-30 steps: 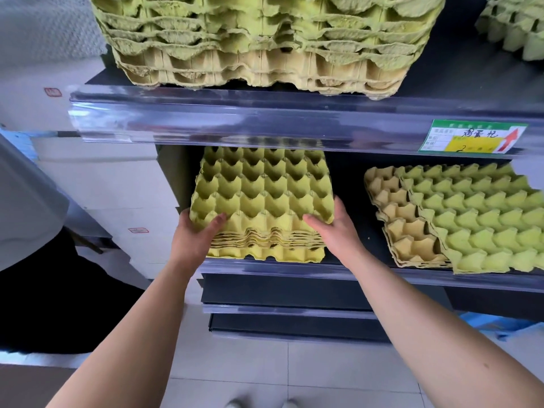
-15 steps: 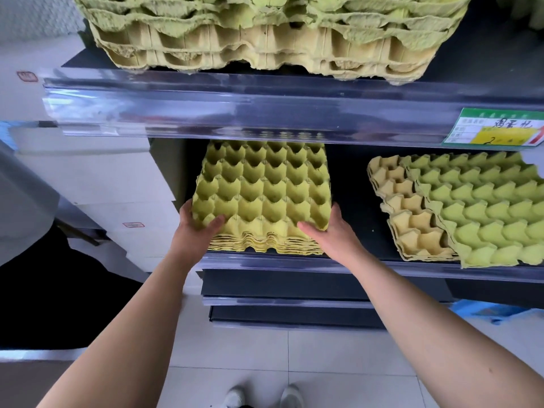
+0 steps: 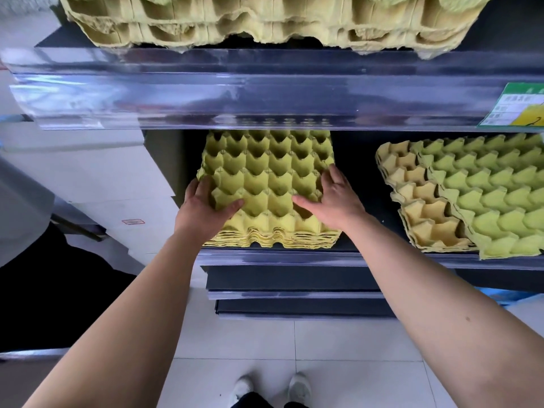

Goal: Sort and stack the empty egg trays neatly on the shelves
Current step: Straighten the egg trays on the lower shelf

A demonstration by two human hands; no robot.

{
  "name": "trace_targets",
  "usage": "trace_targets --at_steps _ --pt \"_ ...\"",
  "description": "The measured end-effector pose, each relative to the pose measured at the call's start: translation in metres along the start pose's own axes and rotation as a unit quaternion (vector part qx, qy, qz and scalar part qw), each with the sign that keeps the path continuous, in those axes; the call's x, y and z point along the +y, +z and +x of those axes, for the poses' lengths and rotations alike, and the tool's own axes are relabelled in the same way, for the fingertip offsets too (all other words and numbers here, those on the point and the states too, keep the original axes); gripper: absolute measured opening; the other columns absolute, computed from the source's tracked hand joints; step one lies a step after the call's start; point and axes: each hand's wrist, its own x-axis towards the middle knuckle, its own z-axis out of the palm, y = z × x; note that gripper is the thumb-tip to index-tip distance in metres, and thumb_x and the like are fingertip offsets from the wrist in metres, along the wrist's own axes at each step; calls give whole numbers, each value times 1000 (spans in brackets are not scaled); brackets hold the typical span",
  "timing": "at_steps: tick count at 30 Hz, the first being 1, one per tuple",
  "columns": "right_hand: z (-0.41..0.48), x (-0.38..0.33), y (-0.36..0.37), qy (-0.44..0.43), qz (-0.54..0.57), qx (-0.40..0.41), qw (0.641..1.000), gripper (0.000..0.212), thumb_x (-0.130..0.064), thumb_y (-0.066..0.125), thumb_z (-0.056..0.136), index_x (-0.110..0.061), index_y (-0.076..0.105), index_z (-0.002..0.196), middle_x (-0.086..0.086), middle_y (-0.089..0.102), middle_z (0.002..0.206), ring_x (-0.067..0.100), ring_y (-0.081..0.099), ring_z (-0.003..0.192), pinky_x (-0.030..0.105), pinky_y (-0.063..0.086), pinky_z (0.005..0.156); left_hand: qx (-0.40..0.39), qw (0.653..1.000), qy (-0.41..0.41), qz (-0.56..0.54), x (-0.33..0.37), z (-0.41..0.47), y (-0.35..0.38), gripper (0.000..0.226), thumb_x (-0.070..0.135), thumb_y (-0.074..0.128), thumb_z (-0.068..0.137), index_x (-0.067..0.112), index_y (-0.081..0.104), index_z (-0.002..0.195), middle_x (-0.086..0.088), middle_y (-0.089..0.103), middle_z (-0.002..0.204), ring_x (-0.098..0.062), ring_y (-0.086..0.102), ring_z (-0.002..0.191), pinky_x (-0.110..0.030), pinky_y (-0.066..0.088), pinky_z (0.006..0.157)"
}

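Note:
A stack of yellow-green egg trays (image 3: pixel 265 172) sits on the middle shelf (image 3: pixel 294 257), near its left end. My left hand (image 3: pixel 203 207) grips the stack's front left corner, thumb on top and fingers along the left side. Spread flat, my right hand (image 3: pixel 332 201) rests on the top tray at the right front, fingers pointing to the back. The stack's front edge stands just behind the shelf lip.
A second stack (image 3: pixel 485 195) lies to the right on the same shelf, green trays skewed over tan ones (image 3: pixel 426 213). More trays (image 3: pixel 265 22) fill the upper shelf behind a clear rail (image 3: pixel 235 92) with a price label (image 3: pixel 518 110). White boxes (image 3: pixel 103 172) stand left.
The stack has slid further back onto the shelf. My right hand moved from the front right edge up onto the top tray; the camera has come closer.

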Motion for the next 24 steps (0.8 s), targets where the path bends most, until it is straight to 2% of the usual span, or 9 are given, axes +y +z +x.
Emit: trace_targets --at_steps 5,8,13,17,20,22,24 --pt "-15 -1 -2 0 46 -5 999 101 -79 33 81 -17 -1 152 6 -24 156 26 -8 146 38 2 117 -12 998 6 -63 0 -15 -3 118 74 65 65 26 4 153 -5 10 159 -34 26 141 -48 30 112" --pt "-40 4 14 -1 138 14 990 97 -74 43 81 -22 3 153 2 -21 158 25 10 146 35 13 116 -7 999 15 -38 -4 -36 3 133 79 67 53 26 -3 153 -5 5 159 -39 22 141 -50 27 113" --pt "-72 2 41 16 154 58 986 94 -60 61 81 -19 14 151 2 -8 160 26 37 136 36 35 107 18 999 22 -26 -7 -49 11 124 71 69 64 22 -2 153 -2 1 160 -40 21 140 -53 33 107" --pt "-68 -6 41 37 159 76 984 88 -50 64 83 -16 16 149 7 -2 160 30 51 124 37 44 97 10 1000 6 -21 -7 -46 11 122 71 67 68 20 -3 154 2 -3 160 -37 19 140 -51 33 106" --pt "-64 -8 37 39 163 67 984 84 -46 64 85 -18 17 148 7 -2 160 30 55 120 37 46 93 0 1000 1 -25 -5 -44 8 122 69 68 69 18 -4 154 0 -3 160 -37 17 140 -50 30 108" --pt "-65 -6 34 38 156 56 985 79 -45 62 87 -17 20 147 8 1 160 30 51 124 37 44 96 -1 1000 -4 -5 -4 -44 5 120 69 67 70 17 -2 154 -3 -2 160 -36 16 141 -50 29 109" --pt "-71 -2 30 23 133 61 989 71 -44 60 88 -16 30 145 12 16 157 28 45 130 37 40 101 14 999 -1 39 1 -46 3 112 68 65 73 13 9 153 -11 4 160 -36 15 143 -50 25 112"
